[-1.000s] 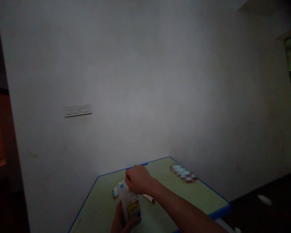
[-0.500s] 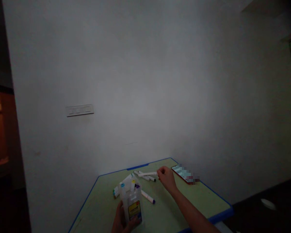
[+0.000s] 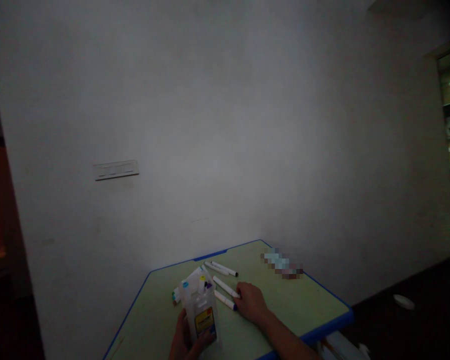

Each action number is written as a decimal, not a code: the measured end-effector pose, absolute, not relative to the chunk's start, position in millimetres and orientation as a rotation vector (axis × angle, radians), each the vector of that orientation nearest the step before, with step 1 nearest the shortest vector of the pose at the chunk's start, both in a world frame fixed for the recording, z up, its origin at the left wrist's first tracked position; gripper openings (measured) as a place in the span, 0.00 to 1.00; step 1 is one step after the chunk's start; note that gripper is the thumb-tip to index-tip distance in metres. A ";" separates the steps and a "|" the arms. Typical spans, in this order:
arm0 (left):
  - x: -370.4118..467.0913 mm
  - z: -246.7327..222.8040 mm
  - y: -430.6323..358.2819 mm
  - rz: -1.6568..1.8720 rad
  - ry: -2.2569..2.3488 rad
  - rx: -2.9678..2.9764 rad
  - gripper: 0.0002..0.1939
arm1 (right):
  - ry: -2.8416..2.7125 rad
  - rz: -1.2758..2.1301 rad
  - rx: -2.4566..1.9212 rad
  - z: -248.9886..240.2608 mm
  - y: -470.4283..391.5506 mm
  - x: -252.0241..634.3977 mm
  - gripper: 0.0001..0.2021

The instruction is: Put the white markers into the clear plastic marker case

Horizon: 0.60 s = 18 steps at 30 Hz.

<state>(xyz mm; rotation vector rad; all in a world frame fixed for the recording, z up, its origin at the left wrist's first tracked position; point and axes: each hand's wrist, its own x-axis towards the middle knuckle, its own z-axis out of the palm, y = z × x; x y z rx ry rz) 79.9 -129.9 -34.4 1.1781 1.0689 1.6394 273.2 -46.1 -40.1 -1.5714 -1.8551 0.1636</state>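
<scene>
My left hand (image 3: 187, 340) is wrapped around a clear plastic marker case (image 3: 202, 306) with a yellow and black label, tilted a little at the table's near side. Inside it stand several markers with light blue, yellow and purple ends. The fingers of my right hand (image 3: 253, 302) are closed on the near end of a white marker (image 3: 224, 286), low over the table. Just below it lies a marker with a dark blue end (image 3: 225, 301). Farther back rest white markers with dark ends (image 3: 222, 268). More markers (image 3: 177, 295) show partly behind the case.
The pale green table (image 3: 146, 310) has a blue edge and stands against a grey wall (image 3: 225, 150). A phone, blurred out (image 3: 281, 263), lies at the back right. A wall switch panel (image 3: 116, 170) is at left. A white object (image 3: 404, 301) lies on the floor.
My right hand has come nearer and lower with the white marker, away from the markers at the back. My left hand still holds the case. The view has shifted slightly.
</scene>
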 end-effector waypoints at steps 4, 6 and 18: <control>78.9 -35.1 -129.7 1.661 1.104 1.182 0.43 | -1.794 0.148 -1.472 -16.8 -54.4 270.9 0.08; 78.6 -35.9 -129.8 1.661 1.090 1.183 0.43 | -1.736 0.147 -1.307 10.6 -65.7 267.1 0.10; 83.1 -30.6 -132.6 1.650 0.987 1.182 0.43 | -2.611 -0.130 -1.075 120.3 -124.0 229.1 0.15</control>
